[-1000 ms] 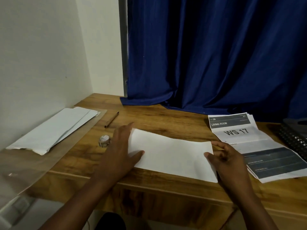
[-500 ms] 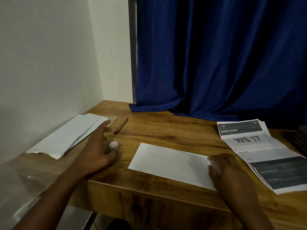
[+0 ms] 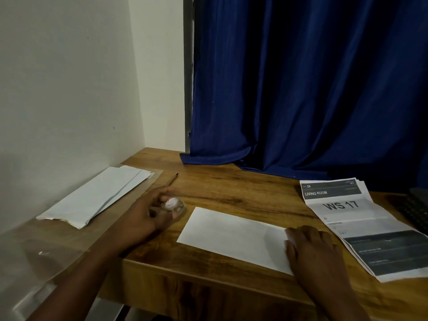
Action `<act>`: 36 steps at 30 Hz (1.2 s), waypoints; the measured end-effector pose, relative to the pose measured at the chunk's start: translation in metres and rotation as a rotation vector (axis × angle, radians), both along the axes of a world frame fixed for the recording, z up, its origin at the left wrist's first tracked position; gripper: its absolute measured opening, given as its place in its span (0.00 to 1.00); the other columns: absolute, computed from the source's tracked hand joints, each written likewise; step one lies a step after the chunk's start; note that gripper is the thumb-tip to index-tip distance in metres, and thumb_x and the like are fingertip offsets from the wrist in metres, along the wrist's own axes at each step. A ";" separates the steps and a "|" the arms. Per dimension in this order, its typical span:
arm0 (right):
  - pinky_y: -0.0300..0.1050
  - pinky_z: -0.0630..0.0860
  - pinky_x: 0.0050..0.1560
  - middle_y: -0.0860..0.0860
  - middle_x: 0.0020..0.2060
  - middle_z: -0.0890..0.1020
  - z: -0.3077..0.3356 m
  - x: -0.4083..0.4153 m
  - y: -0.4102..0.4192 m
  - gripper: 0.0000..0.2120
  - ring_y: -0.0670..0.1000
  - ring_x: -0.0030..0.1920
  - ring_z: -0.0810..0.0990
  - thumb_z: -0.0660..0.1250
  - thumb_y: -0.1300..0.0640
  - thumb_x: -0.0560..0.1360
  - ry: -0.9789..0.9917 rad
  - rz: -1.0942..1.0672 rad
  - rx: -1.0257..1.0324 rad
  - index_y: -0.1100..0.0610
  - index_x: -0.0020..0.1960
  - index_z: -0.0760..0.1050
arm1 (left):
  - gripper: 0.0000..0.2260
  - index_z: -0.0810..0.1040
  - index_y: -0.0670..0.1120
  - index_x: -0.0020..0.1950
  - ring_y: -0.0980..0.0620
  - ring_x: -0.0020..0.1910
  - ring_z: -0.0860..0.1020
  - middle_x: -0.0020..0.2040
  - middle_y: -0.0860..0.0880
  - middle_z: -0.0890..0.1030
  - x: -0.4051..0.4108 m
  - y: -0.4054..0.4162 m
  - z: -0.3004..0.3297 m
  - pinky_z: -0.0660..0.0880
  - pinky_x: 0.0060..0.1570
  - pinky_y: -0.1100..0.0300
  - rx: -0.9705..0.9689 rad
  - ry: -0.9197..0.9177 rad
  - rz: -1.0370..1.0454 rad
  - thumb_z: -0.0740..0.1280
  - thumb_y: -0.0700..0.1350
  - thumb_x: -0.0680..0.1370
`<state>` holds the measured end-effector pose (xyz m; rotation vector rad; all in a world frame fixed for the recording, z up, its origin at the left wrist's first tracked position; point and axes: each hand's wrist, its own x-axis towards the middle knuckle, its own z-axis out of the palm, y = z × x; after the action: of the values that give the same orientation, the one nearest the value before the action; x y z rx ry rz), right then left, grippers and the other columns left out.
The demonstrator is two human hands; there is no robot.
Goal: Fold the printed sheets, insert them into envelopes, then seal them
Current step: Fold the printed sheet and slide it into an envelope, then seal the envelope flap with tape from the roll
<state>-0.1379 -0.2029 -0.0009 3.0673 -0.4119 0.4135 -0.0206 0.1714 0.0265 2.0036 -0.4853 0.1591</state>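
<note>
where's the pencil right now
In the head view the pencil lies on the wooden desk toward the back left, between the stack of envelopes and the blue curtain, just beyond the left hand.

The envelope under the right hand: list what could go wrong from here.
1. Only the right hand pins the envelope, at one end near the table edge; it may pivot or slide off.
2. The left hand grips the small tape roll alone, so pulling tape one-handed may be awkward.
3. The printed sheets overhang toward the front edge and could get brushed off.
</note>
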 end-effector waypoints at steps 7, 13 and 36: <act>0.50 0.68 0.69 0.46 0.69 0.70 0.003 0.011 0.031 0.21 0.49 0.69 0.67 0.54 0.41 0.82 -0.039 0.099 0.115 0.42 0.73 0.67 | 0.22 0.81 0.54 0.61 0.57 0.55 0.84 0.56 0.57 0.86 -0.019 -0.087 0.004 0.79 0.47 0.67 -0.269 0.099 -0.209 0.77 0.51 0.67; 0.48 0.71 0.67 0.42 0.65 0.74 0.004 0.014 0.033 0.15 0.46 0.66 0.70 0.66 0.44 0.78 -0.235 0.185 0.361 0.40 0.64 0.76 | 0.18 0.82 0.61 0.57 0.51 0.53 0.84 0.57 0.55 0.85 -0.024 -0.119 -0.009 0.82 0.51 0.58 -0.195 0.121 -0.307 0.79 0.49 0.70; 0.45 0.76 0.54 0.41 0.44 0.87 0.007 0.006 0.055 0.08 0.43 0.50 0.84 0.73 0.59 0.76 -0.360 0.456 1.161 0.46 0.45 0.85 | 0.19 0.81 0.52 0.60 0.51 0.55 0.83 0.55 0.54 0.85 -0.032 -0.120 -0.014 0.81 0.55 0.58 -0.075 0.104 -0.371 0.79 0.42 0.72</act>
<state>-0.1324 -0.1475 0.0064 4.2267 0.1611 1.0712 -0.0526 0.0516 0.0125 1.8044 -0.7611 -0.1534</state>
